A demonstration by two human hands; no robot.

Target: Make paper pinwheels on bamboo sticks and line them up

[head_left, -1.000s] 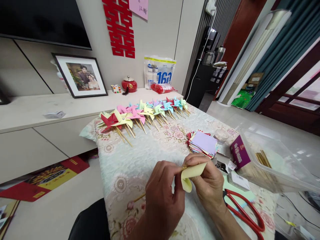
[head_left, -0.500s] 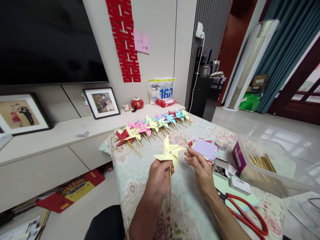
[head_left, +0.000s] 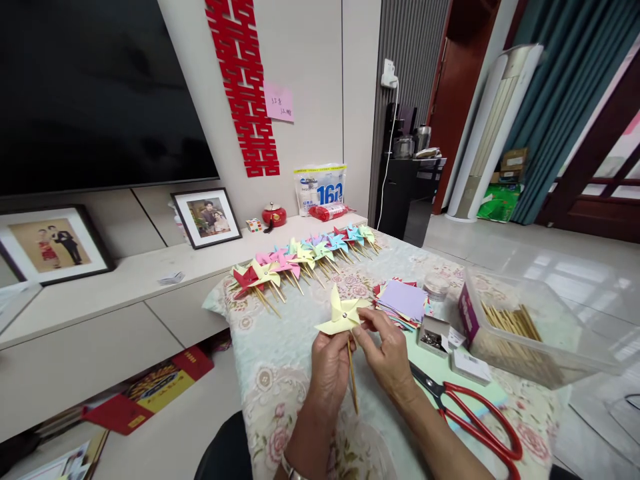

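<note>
A pale yellow paper pinwheel on a thin wooden stick, with a small metal pin at its centre, is held up over the table. My left hand is closed round the stick just below the blades. At the pinwheel's right side, my right hand pinches a blade between thumb and fingers. Red-handled scissors lie by my right forearm. Square coloured paper sheets are stacked beyond my right hand, near a small open box of metal pins.
Several finished pinwheels lie in a row along the table's far left edge. A clear plastic bin with wooden sticks stands on the right, beside a white small box and a round clear container. Framed photos stand on the cabinet.
My right hand has moved left from beside the pinwheel and now grips its right blade. The pinwheel has turned and tilted slightly. The camera view has shifted a little.
</note>
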